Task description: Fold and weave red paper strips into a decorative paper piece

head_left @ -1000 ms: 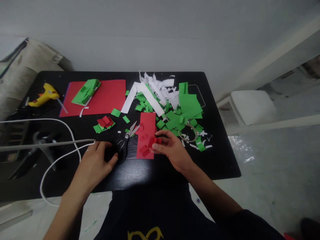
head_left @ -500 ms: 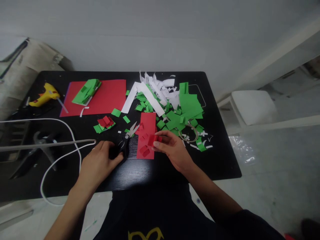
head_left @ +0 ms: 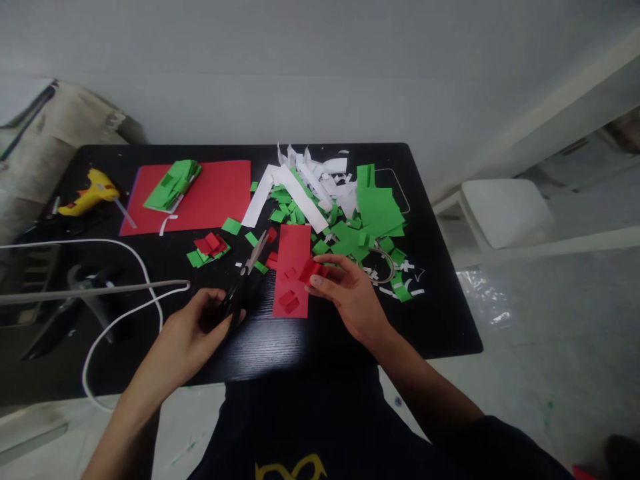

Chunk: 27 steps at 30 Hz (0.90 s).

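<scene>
My left hand is closed on the black handles of a pair of scissors, whose blades look nearly together and point away from me. In my right hand, thumb and fingers pinch a small folded piece of red paper. Under and beside it lies a red paper strip, with small red pieces resting on its near half. Small red scraps sit between the scissors and the strip. A little pile of red and green pieces is beyond my left hand.
White paper strips and green scraps heap at the back and right. A yellow glue gun lies far left, near a red sheet bearing folded green paper. A white cable loops on the left. A white stool stands right.
My left hand has lifted the scissors and turned them slightly; their blades have come closer together. My right hand still pinches the red paper, shifted only slightly.
</scene>
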Each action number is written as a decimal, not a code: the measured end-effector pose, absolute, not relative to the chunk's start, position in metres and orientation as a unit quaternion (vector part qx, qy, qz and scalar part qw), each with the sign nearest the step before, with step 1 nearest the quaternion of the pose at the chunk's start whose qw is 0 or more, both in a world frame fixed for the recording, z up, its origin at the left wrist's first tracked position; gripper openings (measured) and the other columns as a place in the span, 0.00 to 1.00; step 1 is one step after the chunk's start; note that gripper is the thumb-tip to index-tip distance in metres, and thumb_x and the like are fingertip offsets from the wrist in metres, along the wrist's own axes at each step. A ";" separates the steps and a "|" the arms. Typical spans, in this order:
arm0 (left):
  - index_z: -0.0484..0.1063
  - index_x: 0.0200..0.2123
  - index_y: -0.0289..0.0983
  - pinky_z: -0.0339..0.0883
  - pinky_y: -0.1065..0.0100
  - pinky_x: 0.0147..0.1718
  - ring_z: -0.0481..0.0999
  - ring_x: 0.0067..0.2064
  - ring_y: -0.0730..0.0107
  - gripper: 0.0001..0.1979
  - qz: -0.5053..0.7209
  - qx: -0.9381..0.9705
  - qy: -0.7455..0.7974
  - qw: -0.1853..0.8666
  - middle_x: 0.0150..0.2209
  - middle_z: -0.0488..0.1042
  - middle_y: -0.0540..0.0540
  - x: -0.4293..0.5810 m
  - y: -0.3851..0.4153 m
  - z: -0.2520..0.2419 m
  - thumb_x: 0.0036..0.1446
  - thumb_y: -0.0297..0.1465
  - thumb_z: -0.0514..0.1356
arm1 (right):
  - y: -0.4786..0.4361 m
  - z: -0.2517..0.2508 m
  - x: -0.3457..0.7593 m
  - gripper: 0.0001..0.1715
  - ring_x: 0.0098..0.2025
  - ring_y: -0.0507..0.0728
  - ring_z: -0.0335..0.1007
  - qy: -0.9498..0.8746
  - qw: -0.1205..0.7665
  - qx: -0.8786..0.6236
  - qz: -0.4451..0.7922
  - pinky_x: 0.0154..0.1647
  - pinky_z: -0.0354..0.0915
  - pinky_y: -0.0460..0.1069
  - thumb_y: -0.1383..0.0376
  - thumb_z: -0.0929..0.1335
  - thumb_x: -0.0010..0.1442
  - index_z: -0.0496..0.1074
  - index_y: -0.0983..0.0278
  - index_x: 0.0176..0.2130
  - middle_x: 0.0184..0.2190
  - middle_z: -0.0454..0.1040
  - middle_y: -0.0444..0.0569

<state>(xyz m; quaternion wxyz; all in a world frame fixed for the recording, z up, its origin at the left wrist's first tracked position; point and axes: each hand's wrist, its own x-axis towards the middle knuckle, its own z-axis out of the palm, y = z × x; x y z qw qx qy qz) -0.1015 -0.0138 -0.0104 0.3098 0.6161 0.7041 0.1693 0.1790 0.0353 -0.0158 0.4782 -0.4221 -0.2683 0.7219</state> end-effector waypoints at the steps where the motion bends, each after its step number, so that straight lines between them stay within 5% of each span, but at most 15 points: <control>1: 0.72 0.45 0.41 0.73 0.65 0.32 0.83 0.37 0.58 0.26 0.153 0.610 0.710 0.317 0.37 0.82 0.46 -0.102 -0.013 -0.010 0.57 0.56 0.62 | 0.035 -0.016 0.179 0.20 0.45 0.56 0.81 -0.269 0.477 -0.423 0.722 0.51 0.82 0.56 0.64 0.82 0.50 0.80 0.57 0.43 0.39 0.82 0.43; 8: 0.72 0.38 0.40 0.68 0.62 0.31 0.78 0.32 0.58 0.28 0.070 0.633 0.704 0.314 0.33 0.78 0.47 -0.095 -0.008 -0.003 0.53 0.60 0.64 | 0.037 -0.015 0.180 0.19 0.43 0.54 0.81 -0.259 0.480 -0.419 0.725 0.49 0.82 0.54 0.65 0.83 0.50 0.81 0.58 0.41 0.38 0.81 0.43; 16: 0.72 0.36 0.40 0.65 0.63 0.33 0.76 0.34 0.59 0.20 0.097 0.649 0.701 0.280 0.33 0.77 0.48 -0.090 -0.011 -0.005 0.57 0.52 0.63 | 0.039 -0.016 0.173 0.20 0.42 0.57 0.83 -0.269 0.472 -0.401 0.737 0.53 0.81 0.59 0.63 0.83 0.50 0.80 0.58 0.43 0.39 0.82 0.44; 27: 0.66 0.28 0.40 0.60 0.69 0.26 0.68 0.27 0.69 0.19 0.137 0.679 0.617 0.374 0.25 0.68 0.53 -0.065 -0.024 -0.001 0.62 0.47 0.63 | 0.040 -0.011 0.171 0.20 0.43 0.56 0.81 -0.259 0.498 -0.415 0.716 0.52 0.81 0.56 0.64 0.83 0.48 0.81 0.57 0.41 0.38 0.83 0.42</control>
